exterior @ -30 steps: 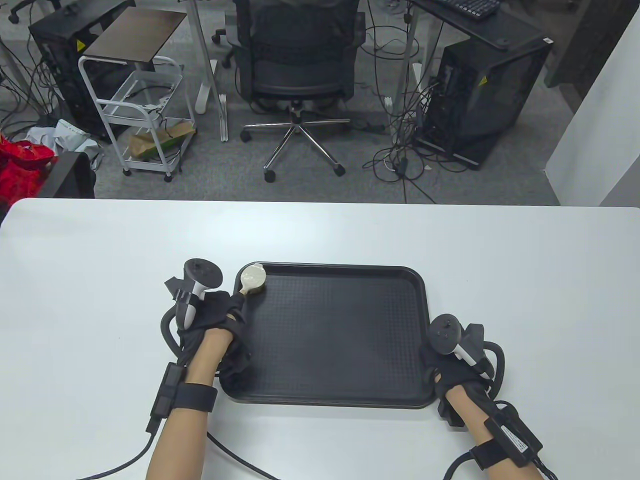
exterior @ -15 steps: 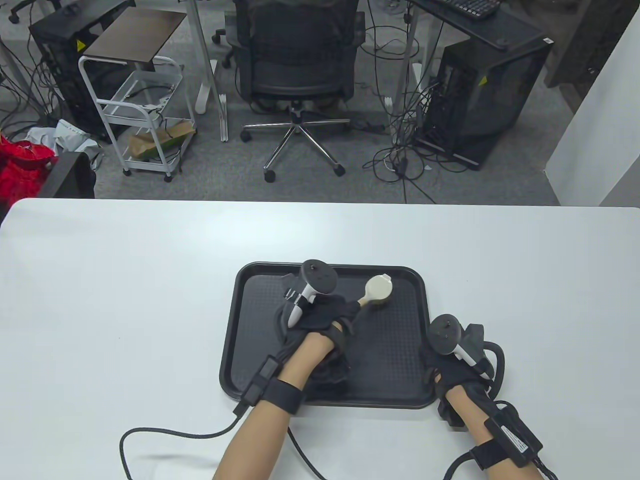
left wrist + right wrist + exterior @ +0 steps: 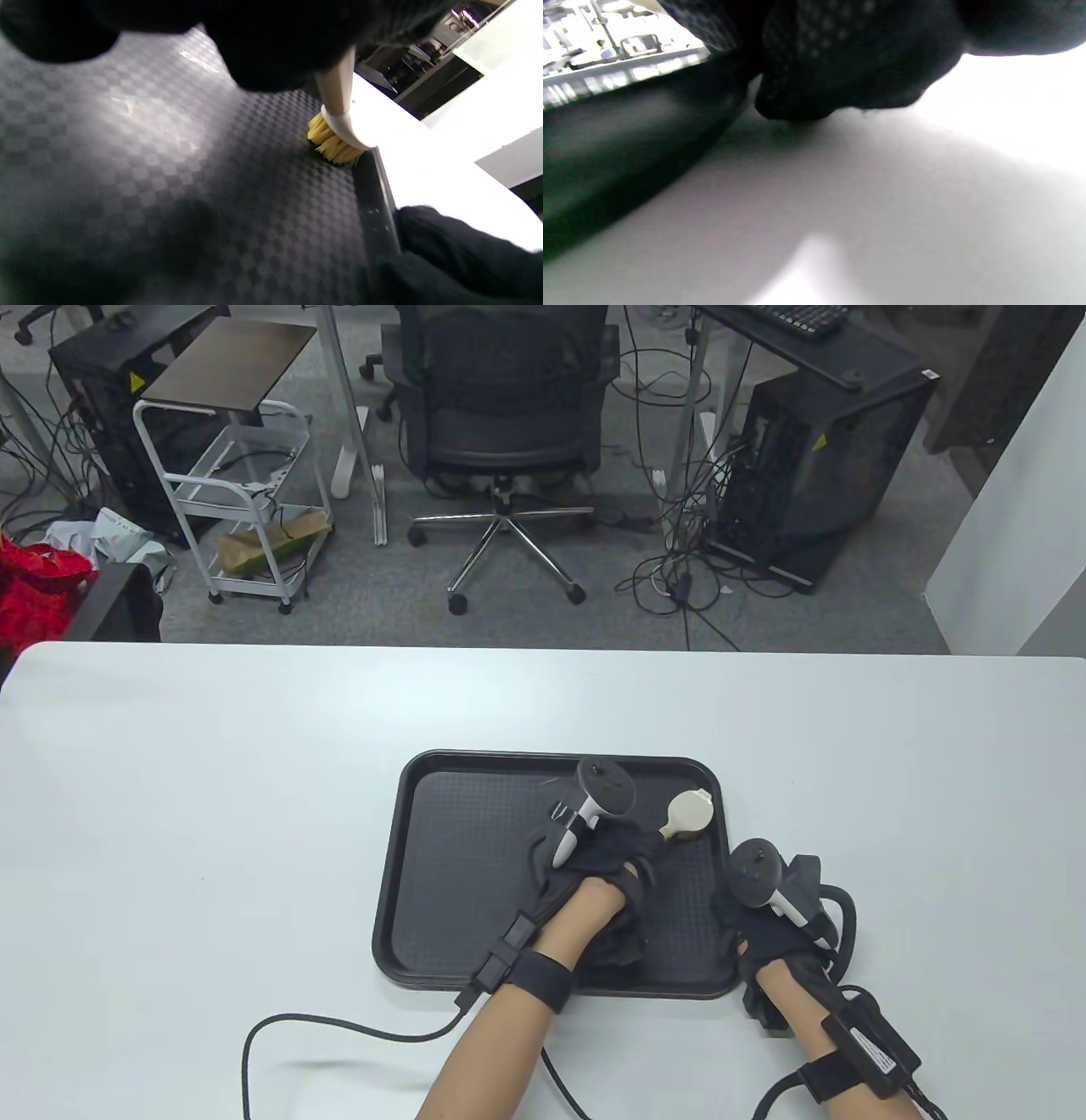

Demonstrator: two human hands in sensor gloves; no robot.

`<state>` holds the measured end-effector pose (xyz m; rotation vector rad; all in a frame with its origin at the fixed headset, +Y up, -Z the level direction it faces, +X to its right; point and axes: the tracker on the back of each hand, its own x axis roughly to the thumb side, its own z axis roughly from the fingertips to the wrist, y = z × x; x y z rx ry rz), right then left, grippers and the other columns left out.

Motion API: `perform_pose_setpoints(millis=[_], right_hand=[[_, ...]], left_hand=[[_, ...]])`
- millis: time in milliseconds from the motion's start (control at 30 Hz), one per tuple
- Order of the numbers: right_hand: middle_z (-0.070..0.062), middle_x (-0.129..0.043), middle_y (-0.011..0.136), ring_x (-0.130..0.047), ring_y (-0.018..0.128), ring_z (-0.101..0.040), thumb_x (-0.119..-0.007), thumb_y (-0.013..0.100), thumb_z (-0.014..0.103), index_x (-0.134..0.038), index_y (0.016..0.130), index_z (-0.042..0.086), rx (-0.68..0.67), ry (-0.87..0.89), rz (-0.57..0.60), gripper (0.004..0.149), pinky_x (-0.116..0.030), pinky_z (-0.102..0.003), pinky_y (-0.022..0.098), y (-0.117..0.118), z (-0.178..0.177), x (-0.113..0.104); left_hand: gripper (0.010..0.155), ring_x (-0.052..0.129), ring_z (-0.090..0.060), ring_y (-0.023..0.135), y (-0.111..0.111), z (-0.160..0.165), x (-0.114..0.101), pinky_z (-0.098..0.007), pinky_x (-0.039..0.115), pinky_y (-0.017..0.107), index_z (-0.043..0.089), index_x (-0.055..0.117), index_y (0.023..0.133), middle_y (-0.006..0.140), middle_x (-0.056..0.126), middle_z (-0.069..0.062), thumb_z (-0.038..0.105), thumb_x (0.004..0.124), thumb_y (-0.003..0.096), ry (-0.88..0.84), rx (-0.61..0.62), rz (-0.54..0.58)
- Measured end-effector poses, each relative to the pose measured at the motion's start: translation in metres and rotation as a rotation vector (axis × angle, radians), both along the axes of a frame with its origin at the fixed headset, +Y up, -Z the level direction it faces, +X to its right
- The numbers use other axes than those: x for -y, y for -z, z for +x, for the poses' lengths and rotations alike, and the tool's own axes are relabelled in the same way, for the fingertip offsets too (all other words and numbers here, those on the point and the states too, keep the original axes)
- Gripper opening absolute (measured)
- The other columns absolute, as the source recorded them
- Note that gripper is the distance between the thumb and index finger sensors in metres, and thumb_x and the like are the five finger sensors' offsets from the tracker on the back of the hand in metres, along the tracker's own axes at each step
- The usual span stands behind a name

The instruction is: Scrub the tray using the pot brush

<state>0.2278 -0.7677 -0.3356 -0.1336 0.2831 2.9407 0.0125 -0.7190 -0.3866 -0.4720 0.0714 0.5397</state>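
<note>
A black textured tray [image 3: 475, 857] lies on the white table. My left hand [image 3: 615, 857] grips the handle of a cream pot brush [image 3: 687, 814], whose round head sits at the tray's far right corner. In the left wrist view the yellow bristles of the pot brush [image 3: 333, 144] press on the tray [image 3: 169, 169] floor beside its right rim. My right hand [image 3: 755, 929] holds the tray's right edge near the front corner. In the right wrist view its gloved fingertip [image 3: 840, 67] rests on the table next to the tray [image 3: 619, 140] wall.
The white table [image 3: 212, 780] spreads wide on all sides of the tray. A glove cable [image 3: 339, 1031] loops on the table near the front edge. Beyond the far edge stand an office chair [image 3: 501, 415], a white cart [image 3: 237, 492] and computer towers.
My left hand swept the brush from the tray's far left corner across the tray to its far right corner. The right hand and the tray stayed put.
</note>
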Motion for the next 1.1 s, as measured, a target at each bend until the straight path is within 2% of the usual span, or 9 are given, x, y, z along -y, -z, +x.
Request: perform_pose_setpoints(millis=[200, 733, 1100], right_hand=[[-0.006, -0.097, 0.043, -0.096, 0.018, -0.023, -0.076, 0.047, 0.035, -0.06, 0.095, 0.004, 0.0, -0.003, 0.001, 0.06, -0.082, -0.045, 0.023, 0.0, 0.0, 0.0], [-0.006, -0.097, 0.042, -0.096, 0.018, -0.023, -0.076, 0.047, 0.035, -0.06, 0.095, 0.004, 0.001, -0.004, 0.002, 0.06, -0.082, -0.045, 0.023, 0.0, -0.001, 0.0], [-0.006, -0.097, 0.042, -0.096, 0.018, -0.023, -0.076, 0.047, 0.035, -0.06, 0.095, 0.004, 0.0, -0.004, 0.002, 0.06, -0.082, -0.045, 0.023, 0.0, -0.001, 0.0]], left_hand=[[0.06, 0.094, -0.016, 0.009, -0.002, -0.016, -0.002, -0.047, 0.088, 0.035, 0.014, 0.082, 0.083, 0.032, 0.101, 0.001, 0.058, 0.073, 0.0417, 0.017, -0.017, -0.015], [0.061, 0.094, -0.017, 0.01, -0.012, -0.099, -0.005, -0.048, 0.087, 0.036, 0.015, 0.082, 0.084, 0.033, 0.101, 0.0, 0.058, 0.072, 0.0419, 0.063, -0.096, -0.063], [0.064, 0.095, -0.018, 0.01, -0.015, -0.148, -0.017, -0.048, 0.087, 0.037, 0.009, 0.082, 0.082, 0.034, 0.102, -0.001, 0.058, 0.071, 0.0422, 0.192, -0.137, -0.079]])
